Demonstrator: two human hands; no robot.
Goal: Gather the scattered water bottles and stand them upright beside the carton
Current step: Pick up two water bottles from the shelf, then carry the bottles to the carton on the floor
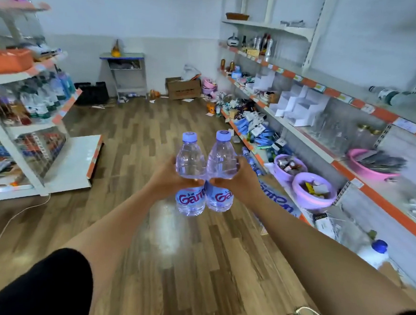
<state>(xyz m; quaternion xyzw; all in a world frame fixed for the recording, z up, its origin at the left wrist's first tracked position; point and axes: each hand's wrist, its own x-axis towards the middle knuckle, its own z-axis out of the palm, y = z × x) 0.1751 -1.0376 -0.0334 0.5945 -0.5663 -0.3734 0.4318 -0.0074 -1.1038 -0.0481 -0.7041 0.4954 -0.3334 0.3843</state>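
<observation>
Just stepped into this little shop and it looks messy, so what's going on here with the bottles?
A person is standing in the aisle holding two water bottles upright out in front, side by side and touching. The left hand has its grip on the left bottle, and the right hand on the right bottle. Both are capped and in the air above the wooden floor, not yet set down. A cardboard carton sits on the floor at the far end.

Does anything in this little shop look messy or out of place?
Yes. Goods lie in a jumbled heap along the lower right shelf instead of in rows, and papers and small items litter the floor by the cardboard box at the back. The two bottles in hand look intact.
</observation>
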